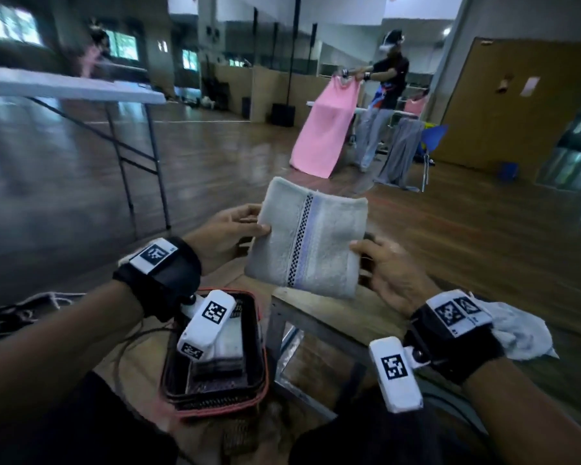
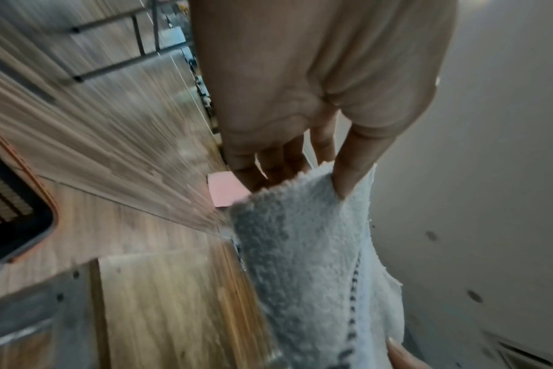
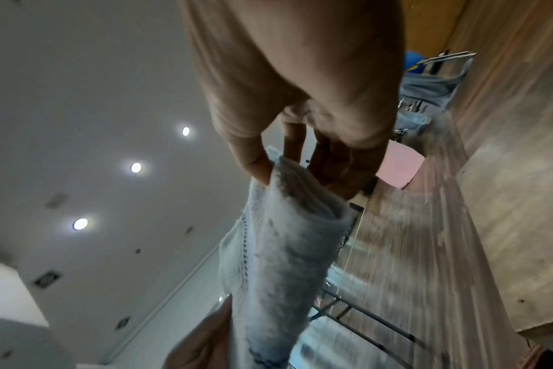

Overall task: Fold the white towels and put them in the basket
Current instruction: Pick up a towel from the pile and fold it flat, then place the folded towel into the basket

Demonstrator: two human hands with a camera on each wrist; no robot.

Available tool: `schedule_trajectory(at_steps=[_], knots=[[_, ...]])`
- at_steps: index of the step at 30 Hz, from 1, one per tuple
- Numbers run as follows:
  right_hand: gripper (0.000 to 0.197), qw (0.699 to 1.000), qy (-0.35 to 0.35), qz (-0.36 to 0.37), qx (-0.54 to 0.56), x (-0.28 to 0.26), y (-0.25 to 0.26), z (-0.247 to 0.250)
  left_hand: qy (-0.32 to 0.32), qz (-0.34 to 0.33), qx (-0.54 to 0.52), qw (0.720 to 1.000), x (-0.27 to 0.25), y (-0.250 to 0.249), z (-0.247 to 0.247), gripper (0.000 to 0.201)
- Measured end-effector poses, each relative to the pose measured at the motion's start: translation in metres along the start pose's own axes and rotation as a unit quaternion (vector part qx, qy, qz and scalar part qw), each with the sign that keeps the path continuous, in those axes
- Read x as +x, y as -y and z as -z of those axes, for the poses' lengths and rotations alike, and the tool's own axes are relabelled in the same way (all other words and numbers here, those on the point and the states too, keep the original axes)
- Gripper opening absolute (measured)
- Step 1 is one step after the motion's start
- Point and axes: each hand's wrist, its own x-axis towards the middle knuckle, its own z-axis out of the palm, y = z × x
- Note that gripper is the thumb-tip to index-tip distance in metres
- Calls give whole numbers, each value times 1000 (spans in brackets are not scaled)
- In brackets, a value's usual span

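Centre of the head view, and there is the folded white terry towel with the checkered stripe [image 1: 307, 241], held up in the air between both hands, its stripe running top to bottom. The left hand [image 1: 227, 231] has its left edge, thumb lying across the front face and fingers tucked behind; the left wrist view shows that thumb [image 2: 351, 172] pressed into the pile, a proper pinch. The right hand [image 1: 388, 270] takes the lower right edge, thumb on front, fingers curled round the back, and the right wrist view confirms the towel's folded layers [image 3: 281, 249] caught between thumb and fingers. Both hands are closed on the cloth, neither one free.

Below the towel, lower centre-left of the frame, sits the dark rectangular mesh basket with the red-orange rim [image 1: 255, 350], with a stack of folded pale cloth [image 1: 230, 347] inside it, partly hidden by the left wrist camera. Just right of the basket is a low wooden table with a grey metal frame [image 1: 302, 317]. At the right edge, behind the right wrist, lies a crumpled white towel [image 1: 524, 333]. Far back, upper right, another person holds up a pink cloth [image 1: 326, 129], and a white folding table [image 1: 67, 87] stands upper left on the wooden floor [image 1: 215, 156].
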Motion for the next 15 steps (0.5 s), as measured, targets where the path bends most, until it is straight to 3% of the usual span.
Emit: schedule_trajectory(at_steps=[3,6,11,15], knots=[[11,998,40,-12,-50,38,-20,-30,-38,42,17,998,7,12,39,24],[9,992,72,-63,-84,82,-71,-64,-96,101,41,989,15,57,85,16],[13,958,115,-190,-182,145,-207,-121,-167,255,130,944,14,188,155,15],[15,919,130,-264,-262,182,-317,-146,-156,368,198,895,24,291,191,8]])
